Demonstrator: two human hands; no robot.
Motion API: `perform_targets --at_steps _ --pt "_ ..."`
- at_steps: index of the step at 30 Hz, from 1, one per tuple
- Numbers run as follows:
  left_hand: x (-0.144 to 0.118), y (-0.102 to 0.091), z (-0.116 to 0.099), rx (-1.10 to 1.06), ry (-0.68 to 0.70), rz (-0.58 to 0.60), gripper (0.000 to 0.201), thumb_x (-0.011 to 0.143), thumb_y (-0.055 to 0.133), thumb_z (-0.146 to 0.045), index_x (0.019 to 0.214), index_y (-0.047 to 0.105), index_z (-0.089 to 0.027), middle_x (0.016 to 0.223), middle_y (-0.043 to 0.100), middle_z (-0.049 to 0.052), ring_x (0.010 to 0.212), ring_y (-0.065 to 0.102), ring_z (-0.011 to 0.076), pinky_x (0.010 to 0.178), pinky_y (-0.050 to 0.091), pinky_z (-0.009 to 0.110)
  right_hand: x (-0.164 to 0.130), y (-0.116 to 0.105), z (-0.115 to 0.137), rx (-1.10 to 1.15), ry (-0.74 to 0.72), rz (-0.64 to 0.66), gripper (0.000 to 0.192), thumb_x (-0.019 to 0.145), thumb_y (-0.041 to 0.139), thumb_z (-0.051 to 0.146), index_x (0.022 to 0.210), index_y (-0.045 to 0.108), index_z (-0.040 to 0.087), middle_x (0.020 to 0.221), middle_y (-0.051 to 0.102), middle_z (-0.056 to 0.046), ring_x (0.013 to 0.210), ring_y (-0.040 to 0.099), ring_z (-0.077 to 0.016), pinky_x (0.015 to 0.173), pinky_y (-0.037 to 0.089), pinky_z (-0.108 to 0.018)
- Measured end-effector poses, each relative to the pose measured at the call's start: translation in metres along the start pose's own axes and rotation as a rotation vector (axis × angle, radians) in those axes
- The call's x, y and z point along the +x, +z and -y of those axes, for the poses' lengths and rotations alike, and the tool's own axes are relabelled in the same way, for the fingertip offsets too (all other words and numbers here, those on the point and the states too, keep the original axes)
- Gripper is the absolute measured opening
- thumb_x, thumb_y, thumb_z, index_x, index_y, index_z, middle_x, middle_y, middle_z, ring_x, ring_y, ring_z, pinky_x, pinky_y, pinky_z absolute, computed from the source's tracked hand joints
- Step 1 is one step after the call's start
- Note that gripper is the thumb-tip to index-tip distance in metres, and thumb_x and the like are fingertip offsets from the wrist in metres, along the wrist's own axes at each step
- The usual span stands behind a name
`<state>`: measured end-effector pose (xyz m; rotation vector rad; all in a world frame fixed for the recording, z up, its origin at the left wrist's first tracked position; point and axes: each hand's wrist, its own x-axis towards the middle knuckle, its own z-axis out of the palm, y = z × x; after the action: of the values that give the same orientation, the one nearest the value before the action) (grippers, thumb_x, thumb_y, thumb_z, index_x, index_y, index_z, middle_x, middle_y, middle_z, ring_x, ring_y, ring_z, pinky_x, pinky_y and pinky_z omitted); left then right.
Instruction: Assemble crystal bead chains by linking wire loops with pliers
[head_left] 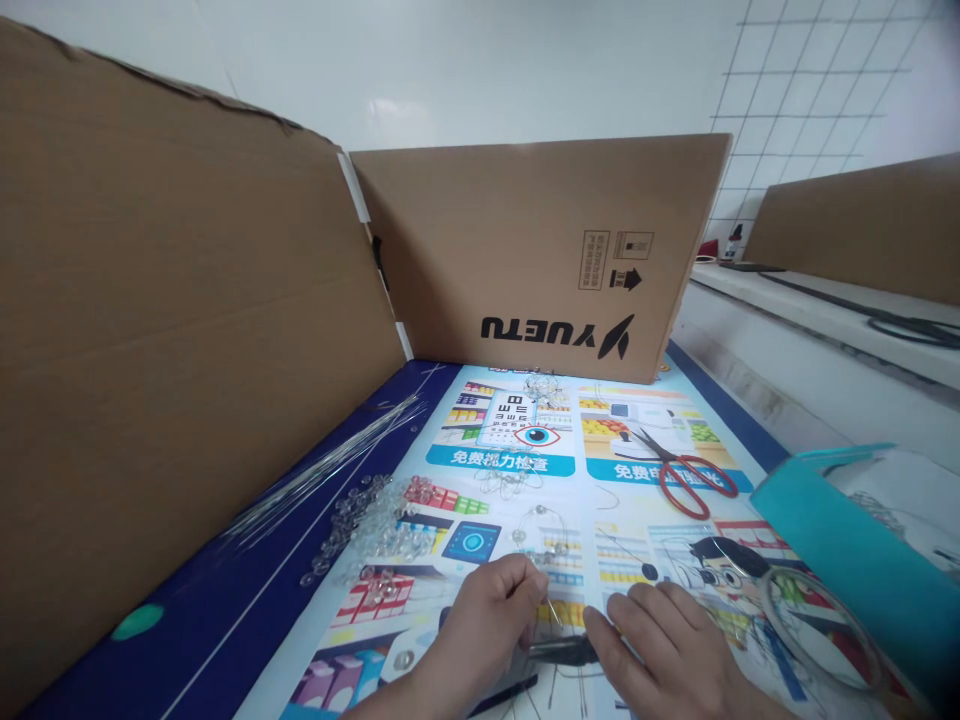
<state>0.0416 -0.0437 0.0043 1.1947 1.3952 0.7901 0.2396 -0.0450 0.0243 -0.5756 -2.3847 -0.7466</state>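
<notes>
Both hands are down at the near edge of the table, working right next to each other. The left hand (491, 610) has its fingertips pinched together on a thin wire (553, 610) that sticks out toward the right – really fine stuff, hard to follow along its length. The right hand (667, 640) lies flat-ish with fingers loosely curled, fingertips pressing on a small dark tool (562, 652) lying on the mat between the two hands; I can't tell if it's actually gripping it or just resting on top.

Everything sits on a colourful printed mat (525, 460) with an eye chart picture on it. Left of the hands there's a scatter of clear glass beads (371, 525), and further left a bundle of long thin wires (330, 465) running diagonally toward the far side. A few finished-looking wire loops with beads (544, 530) lie just beyond the hands. Red-handled scissors (686, 475) are off to the right, further away – well apart from both hands. A teal box (840, 540) sits at the near right, and cardboard panels (525, 250) wall off the left and far sides.
</notes>
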Motion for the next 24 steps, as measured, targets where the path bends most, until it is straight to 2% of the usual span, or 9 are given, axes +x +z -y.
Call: perform_targets --at_steps 7,16,24 --pt "0.0016 0.0012 0.0031 -0.032 -0.015 0.013 0.036 0.08 0.046 -0.047 0.057 0.042 -0.019 0.038 0.042 -0.007 0.029 0.029 0.0048 0.032 0.02 0.017 0.0003 -0.0023 -0.0004 0.015 -0.011 0.008 0.027 0.086 0.04 0.006 0.092 0.064 0.016 0.077 0.067 -0.005 0.069 0.06 -0.0182 0.07 0.041 -0.036" --pt "-0.0002 0.0024 0.0037 -0.061 -0.046 0.035 0.035 0.08 0.047 -0.046 0.058 0.043 -0.019 0.038 0.042 -0.007 0.027 0.029 0.0039 0.029 0.018 0.015 0.0026 -0.0034 -0.0034 0.036 -0.03 0.033 0.028 0.087 0.038 0.005 0.093 0.064 0.015 0.077 0.067 -0.005 0.069 0.06 -0.0182 0.068 0.041 -0.036" --pt "-0.0001 0.0025 0.0042 -0.082 -0.052 0.061 0.032 0.079 0.048 -0.045 0.06 0.044 -0.019 0.038 0.041 -0.008 0.026 0.027 0.0035 0.027 0.018 0.015 -0.0019 0.0046 0.0007 0.023 -0.006 -0.028 0.026 0.085 0.04 0.005 0.089 0.064 0.016 0.073 0.065 -0.006 0.066 0.058 -0.0182 0.066 0.039 -0.036"
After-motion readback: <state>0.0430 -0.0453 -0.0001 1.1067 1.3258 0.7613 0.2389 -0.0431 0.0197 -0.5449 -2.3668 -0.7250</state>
